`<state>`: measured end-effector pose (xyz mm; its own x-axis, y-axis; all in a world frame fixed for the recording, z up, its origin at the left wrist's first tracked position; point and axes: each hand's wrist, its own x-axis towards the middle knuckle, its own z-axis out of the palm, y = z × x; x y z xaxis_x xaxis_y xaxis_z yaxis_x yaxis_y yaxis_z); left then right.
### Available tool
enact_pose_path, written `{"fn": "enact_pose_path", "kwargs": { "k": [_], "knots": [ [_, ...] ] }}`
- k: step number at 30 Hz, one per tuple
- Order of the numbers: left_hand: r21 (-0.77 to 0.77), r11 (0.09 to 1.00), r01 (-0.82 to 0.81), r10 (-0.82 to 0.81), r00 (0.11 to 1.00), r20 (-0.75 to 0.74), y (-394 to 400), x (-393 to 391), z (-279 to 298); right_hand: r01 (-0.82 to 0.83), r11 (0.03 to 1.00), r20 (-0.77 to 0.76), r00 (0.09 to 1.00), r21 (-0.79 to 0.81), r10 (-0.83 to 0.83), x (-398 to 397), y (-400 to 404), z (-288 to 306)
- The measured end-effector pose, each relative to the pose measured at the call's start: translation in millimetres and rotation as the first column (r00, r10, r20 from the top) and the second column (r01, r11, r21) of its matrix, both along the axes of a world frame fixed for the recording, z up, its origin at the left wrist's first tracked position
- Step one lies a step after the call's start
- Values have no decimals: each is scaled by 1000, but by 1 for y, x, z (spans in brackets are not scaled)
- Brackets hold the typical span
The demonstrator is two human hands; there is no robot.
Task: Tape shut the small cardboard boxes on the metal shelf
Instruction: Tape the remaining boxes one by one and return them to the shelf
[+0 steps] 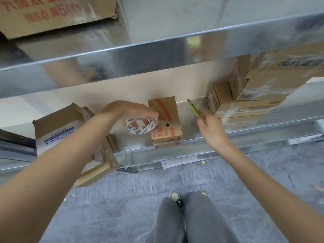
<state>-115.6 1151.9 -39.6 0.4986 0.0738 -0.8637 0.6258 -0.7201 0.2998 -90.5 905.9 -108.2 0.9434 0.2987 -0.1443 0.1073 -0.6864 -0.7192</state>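
Note:
A small cardboard box (166,118) with red print stands in the middle of the metal shelf (196,134). My left hand (129,111) grips a roll of clear tape (140,126) just left of the box, touching its left side. My right hand (210,125) holds a green utility knife (193,107) to the right of the box, blade end pointing up and away. The hand is apart from the box.
An open box with blue print (57,127) stands at the shelf's left, with more cardboard (98,172) below it. Stacked taped boxes (245,99) fill the right. An upper shelf beam (157,51) hangs overhead. My legs and shoes (189,197) stand on the grey floor.

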Motion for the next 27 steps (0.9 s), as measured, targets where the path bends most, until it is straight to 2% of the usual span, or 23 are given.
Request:
{"fn": "enact_pose_path", "kwargs": {
  "k": [3,8,12,17,27],
  "knots": [
    [10,1000,-21,21,1000,-12,1,1,-1,-110,992,49,993,66,107,-22,-7,34],
    [7,999,-37,37,998,-43,-3,3,2,-226,974,29,974,1,226,-52,5,56],
    [12,999,-49,49,998,-40,-1,2,-1,-204,979,13,979,-29,204,-58,16,51],
    [-29,996,-80,81,995,55,6,2,-11,-183,982,-10,983,-42,183,-59,24,46],
    [-49,994,-95,98,994,52,12,5,-17,-165,986,-43,986,-23,164,-62,33,39]
  ]
}}
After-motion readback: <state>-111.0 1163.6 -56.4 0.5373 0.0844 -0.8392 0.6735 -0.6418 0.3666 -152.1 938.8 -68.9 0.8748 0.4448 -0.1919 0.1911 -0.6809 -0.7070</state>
